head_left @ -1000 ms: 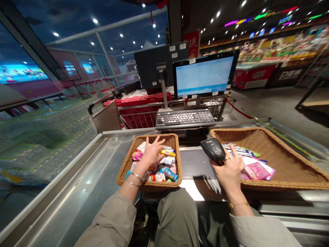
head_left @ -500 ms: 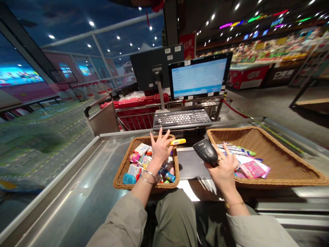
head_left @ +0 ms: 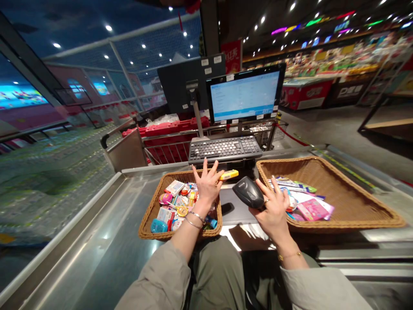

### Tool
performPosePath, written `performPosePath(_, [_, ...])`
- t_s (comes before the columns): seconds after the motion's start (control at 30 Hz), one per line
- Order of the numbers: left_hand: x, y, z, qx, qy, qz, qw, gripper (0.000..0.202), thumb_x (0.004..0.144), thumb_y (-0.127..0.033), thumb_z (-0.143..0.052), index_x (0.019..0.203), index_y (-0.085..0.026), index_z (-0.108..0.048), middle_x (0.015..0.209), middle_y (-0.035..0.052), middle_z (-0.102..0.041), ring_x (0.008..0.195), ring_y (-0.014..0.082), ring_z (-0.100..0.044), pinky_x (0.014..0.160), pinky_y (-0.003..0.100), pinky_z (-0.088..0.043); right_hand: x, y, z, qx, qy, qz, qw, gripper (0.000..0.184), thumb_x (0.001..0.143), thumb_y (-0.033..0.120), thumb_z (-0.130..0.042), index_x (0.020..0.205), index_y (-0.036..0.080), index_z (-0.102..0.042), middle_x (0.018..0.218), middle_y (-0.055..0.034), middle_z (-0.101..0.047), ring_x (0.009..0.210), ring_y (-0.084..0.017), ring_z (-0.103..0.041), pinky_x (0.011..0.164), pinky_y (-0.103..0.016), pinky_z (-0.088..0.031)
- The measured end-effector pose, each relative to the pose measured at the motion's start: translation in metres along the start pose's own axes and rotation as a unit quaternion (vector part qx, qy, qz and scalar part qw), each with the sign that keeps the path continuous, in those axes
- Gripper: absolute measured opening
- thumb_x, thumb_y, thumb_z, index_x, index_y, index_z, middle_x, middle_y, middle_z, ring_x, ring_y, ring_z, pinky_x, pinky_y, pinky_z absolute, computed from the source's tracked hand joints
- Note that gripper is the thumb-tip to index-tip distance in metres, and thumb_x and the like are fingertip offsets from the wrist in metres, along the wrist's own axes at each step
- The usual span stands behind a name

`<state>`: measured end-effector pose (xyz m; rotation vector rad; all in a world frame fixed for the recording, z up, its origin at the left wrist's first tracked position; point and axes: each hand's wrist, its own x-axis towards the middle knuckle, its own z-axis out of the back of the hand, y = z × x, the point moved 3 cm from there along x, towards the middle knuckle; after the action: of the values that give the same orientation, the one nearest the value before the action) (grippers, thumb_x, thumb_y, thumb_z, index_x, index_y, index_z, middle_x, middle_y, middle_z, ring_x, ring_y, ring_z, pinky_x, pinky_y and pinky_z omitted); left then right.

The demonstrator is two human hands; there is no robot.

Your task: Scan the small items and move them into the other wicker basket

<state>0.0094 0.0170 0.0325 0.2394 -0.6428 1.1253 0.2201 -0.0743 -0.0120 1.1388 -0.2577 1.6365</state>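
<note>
My left hand (head_left: pixel 208 183) is raised above the right edge of the left wicker basket (head_left: pixel 151 215) and pinches a small yellow packet (head_left: pixel 229 174) at its fingertips, the other fingers spread. My right hand (head_left: pixel 273 206) grips a black handheld barcode scanner (head_left: pixel 249 192), whose head points left toward the yellow packet. The left basket holds several small colourful snack and candy items. The right wicker basket (head_left: pixel 351 202) holds several flat packets, among them a pink one (head_left: pixel 312 209).
A keyboard (head_left: pixel 225 148) and a lit monitor (head_left: pixel 245 95) stand behind the baskets on the steel checkout counter (head_left: pixel 106 241). A shopping cart with red crates (head_left: pixel 171 137) is behind the counter. Store shelves line the far right.
My left hand lifted the yellow packet out of the left basket and moved it right, toward the scanner. My right hand brought the scanner slightly left and up.
</note>
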Motion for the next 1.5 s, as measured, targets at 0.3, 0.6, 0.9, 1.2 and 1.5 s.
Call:
performPosePath(0.3, [0.002,-0.001,-0.004,0.006,-0.002,0.003,1.0,0.033,0.092,-0.03,-0.065,0.124,-0.036,-0.073,0.156,-0.0029,-0.051,0.159,0.0346,-0.019,0.125,0.075,0.008,0.0,0.0,0.001,0.005,0.006,-0.006,1.0,0.019,0.084,0.029,-0.064,0.1,0.022,-0.07,0.14,-0.0098,-0.067,0.153,-0.037,-0.033,0.122,-0.068,-0.016])
performPosePath(0.6, [0.003,-0.004,-0.006,-0.001,-0.008,0.003,1.0,0.031,0.093,-0.031,-0.065,0.123,-0.036,-0.073,0.155,-0.0021,-0.051,0.159,0.034,-0.02,0.124,0.075,0.008,0.001,0.002,0.003,0.011,0.009,-0.004,1.0,0.023,0.085,0.028,-0.063,0.107,0.023,-0.069,0.138,-0.0087,-0.068,0.153,-0.036,-0.034,0.122,-0.069,-0.016])
performPosePath(0.9, [0.006,-0.01,-0.003,-0.008,-0.007,0.001,1.0,0.033,0.091,-0.028,-0.067,0.123,-0.035,-0.073,0.155,-0.0016,-0.052,0.158,0.035,-0.022,0.124,0.076,0.005,-0.001,-0.001,0.003,0.009,0.012,-0.002,1.0,0.025,0.085,0.028,-0.063,0.108,0.023,-0.07,0.137,-0.0077,-0.068,0.153,-0.035,-0.034,0.123,-0.066,-0.016])
performPosePath(1.2, [0.011,-0.018,-0.005,0.008,0.02,0.01,1.0,0.031,0.095,-0.032,-0.062,0.125,-0.036,-0.072,0.158,-0.0026,-0.049,0.159,0.0333,-0.017,0.125,0.075,0.006,0.0,-0.006,0.01,-0.003,-0.021,-0.012,1.0,0.019,0.086,0.028,-0.061,0.102,0.023,-0.07,0.14,-0.0098,-0.066,0.153,-0.035,-0.033,0.123,-0.066,-0.017])
performPosePath(1.5, [0.015,-0.031,-0.009,-0.009,0.01,-0.012,1.0,0.032,0.094,-0.032,-0.063,0.124,-0.036,-0.072,0.156,-0.0011,-0.05,0.16,0.0316,-0.018,0.125,0.072,0.01,0.0,-0.014,0.021,-0.017,-0.043,-0.032,0.998,0.023,0.086,0.025,-0.061,0.107,0.021,-0.07,0.137,-0.0113,-0.068,0.152,-0.038,-0.035,0.122,-0.069,-0.019])
